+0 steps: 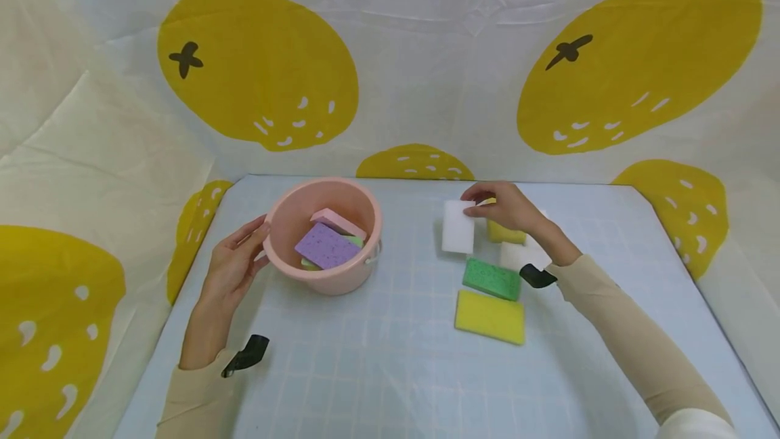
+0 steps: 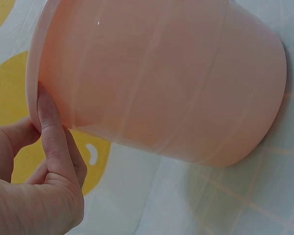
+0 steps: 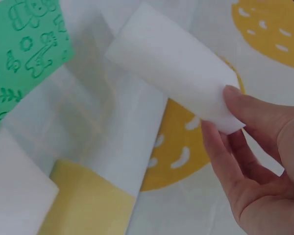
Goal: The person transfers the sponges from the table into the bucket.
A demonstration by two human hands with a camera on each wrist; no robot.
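The right hand point(image 1: 508, 207) pinches a white sponge point(image 1: 458, 226) by its end, lifted above the table point(image 1: 390, 371) near the far edge. The left hand point(image 1: 234, 264) (fingers straight) touches the pink bucket point(image 1: 292, 212) rim, toward the table's left edge.

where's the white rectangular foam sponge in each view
head: white rectangular foam sponge right of centre, pinched by the right hand, above the green sponge.
left wrist: not in it.
right wrist: upper centre, pinched at its right end.
shared landmark: the green sponge, at the right wrist view's upper left.
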